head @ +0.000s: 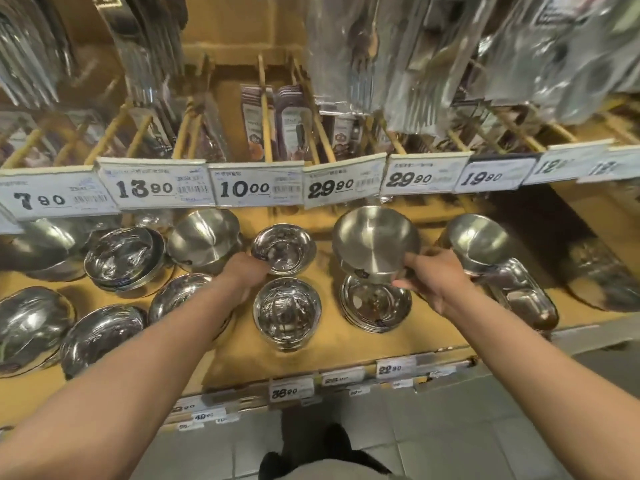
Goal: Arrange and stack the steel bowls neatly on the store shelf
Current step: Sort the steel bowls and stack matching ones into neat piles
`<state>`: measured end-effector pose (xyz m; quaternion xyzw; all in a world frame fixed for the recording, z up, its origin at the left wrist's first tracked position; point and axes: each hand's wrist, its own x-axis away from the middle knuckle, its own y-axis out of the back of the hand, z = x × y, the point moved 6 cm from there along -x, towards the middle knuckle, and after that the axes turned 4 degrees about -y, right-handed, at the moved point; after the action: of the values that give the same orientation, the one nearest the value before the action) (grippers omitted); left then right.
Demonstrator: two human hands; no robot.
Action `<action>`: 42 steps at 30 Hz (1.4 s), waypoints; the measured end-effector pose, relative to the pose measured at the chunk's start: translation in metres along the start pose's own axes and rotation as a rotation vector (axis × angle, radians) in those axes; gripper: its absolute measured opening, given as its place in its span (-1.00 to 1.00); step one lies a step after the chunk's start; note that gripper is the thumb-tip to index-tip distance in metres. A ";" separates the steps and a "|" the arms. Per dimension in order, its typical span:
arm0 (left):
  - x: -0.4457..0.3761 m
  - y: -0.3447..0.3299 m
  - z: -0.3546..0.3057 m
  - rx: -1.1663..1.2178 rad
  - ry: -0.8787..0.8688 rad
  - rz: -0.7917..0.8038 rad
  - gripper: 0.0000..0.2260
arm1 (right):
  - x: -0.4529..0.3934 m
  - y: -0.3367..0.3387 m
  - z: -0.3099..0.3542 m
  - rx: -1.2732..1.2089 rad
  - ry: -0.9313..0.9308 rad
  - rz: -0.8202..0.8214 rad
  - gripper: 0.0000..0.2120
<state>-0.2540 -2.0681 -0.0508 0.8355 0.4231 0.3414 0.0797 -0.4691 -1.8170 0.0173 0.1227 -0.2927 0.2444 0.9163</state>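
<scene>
My right hand (431, 278) grips a tilted bowl (375, 242) — the stack (375, 304) sits directly beneath. My left hand (244, 271) touches a small bowl (284, 247); grip unclear.

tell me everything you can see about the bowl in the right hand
The held bowl is brushed, matte-looking steel, round, with a wide rim and a small flat base. It is tilted steeply, its inside facing the camera. The right hand grips its lower edge, thumb inside. It hangs above a stack of shallow bowls on the wooden shelf, under the 29.90 price tag.
</scene>
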 end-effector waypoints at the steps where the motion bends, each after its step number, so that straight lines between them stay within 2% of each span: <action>1: -0.005 -0.003 0.000 -0.007 0.016 0.005 -0.77 | 0.002 0.001 -0.002 -0.009 -0.006 0.000 -0.90; 7: -0.037 -0.014 0.009 -0.066 0.116 -0.011 -0.67 | 0.006 0.006 -0.013 -0.020 -0.002 0.026 -0.82; 11: -0.048 -0.024 0.016 0.010 0.158 0.012 -0.73 | 0.007 0.013 -0.020 -0.030 0.001 0.016 -0.85; 14: -0.051 -0.024 0.021 -0.001 0.211 -0.035 -0.93 | 0.006 0.017 -0.023 -0.032 -0.007 0.009 -0.77; 17: -0.054 -0.028 0.020 0.146 0.242 -0.018 -0.97 | 0.005 0.018 -0.026 -0.038 -0.015 -0.002 -0.72; 21: -0.053 -0.027 0.013 0.251 0.249 0.024 -0.82 | 0.004 0.012 -0.028 -0.052 -0.029 0.013 -0.70; 26: -0.040 -0.017 -0.006 0.307 0.219 0.084 -0.81 | -0.004 -0.002 -0.024 -0.094 -0.047 0.024 -0.47; 32: 0.000 0.005 -0.032 0.474 0.174 0.097 -0.88 | -0.013 -0.016 -0.017 -0.139 -0.075 0.027 -0.52; 34: 0.013 0.014 -0.037 0.496 0.149 0.090 -0.92 | -0.016 -0.017 -0.014 -0.140 -0.068 0.018 -0.60; 39: 0.038 0.040 -0.036 0.410 0.112 0.012 -0.89 | -0.021 -0.028 -0.006 -0.053 -0.051 0.007 -0.85; 42: 0.055 0.053 -0.028 0.394 0.111 0.012 -0.92 | -0.027 -0.042 -0.003 0.032 -0.032 0.006 -0.88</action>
<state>-0.2152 -2.0638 0.0204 0.8175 0.4803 0.2980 -0.1107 -0.4651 -1.8616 -0.0046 0.1404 -0.3039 0.2497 0.9086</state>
